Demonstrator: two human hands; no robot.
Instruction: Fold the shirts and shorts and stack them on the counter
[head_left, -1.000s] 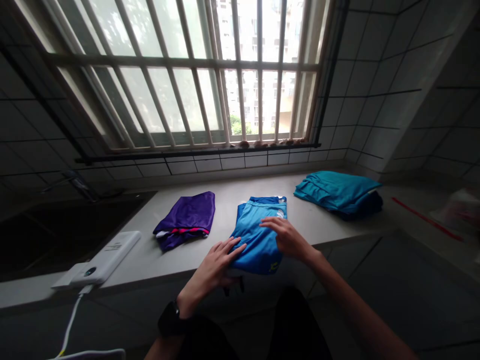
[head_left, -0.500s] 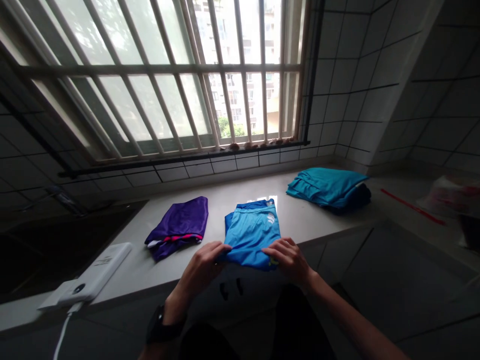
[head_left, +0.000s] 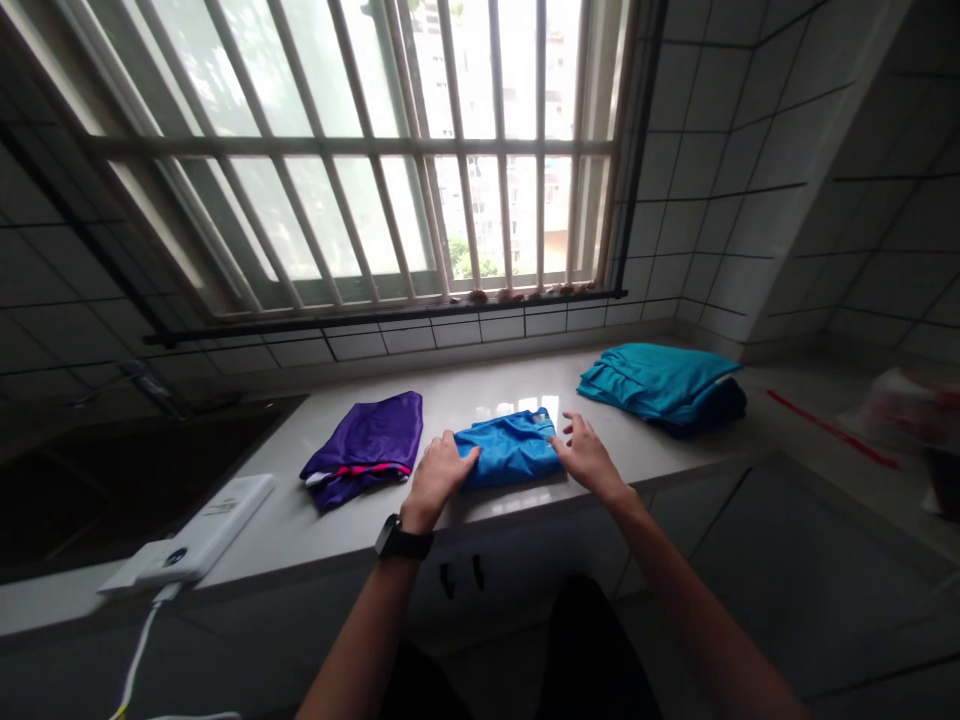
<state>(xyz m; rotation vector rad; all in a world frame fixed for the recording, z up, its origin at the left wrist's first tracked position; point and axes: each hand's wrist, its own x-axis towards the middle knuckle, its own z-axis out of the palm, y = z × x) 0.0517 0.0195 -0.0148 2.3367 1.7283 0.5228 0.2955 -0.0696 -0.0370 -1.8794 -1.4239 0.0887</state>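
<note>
A blue garment [head_left: 506, 450], folded into a narrow bundle, lies near the counter's front edge. My left hand [head_left: 437, 475], with a dark watch at the wrist, holds its left end, thumb on top and fingers by the edge. At the other end my right hand [head_left: 589, 455] is open, its fingers spread and raised, its thumb close to the cloth. Left of my hands rests a folded purple garment [head_left: 371, 440] with pink and white trim. A stack of folded teal and dark blue clothes [head_left: 664, 380] sits at the back right.
A white power strip [head_left: 210, 530] with a cable lies on the white counter [head_left: 315, 540], beside the dark sink [head_left: 150, 470]. On the right are a red strip [head_left: 832, 430] and a plastic bag [head_left: 907, 410]. A barred window [head_left: 450, 150] is behind.
The blue garment's near part has been folded away from me, making a shorter bundle. Both hands have moved forward, and my right hand has let go. The view has shifted slightly.
</note>
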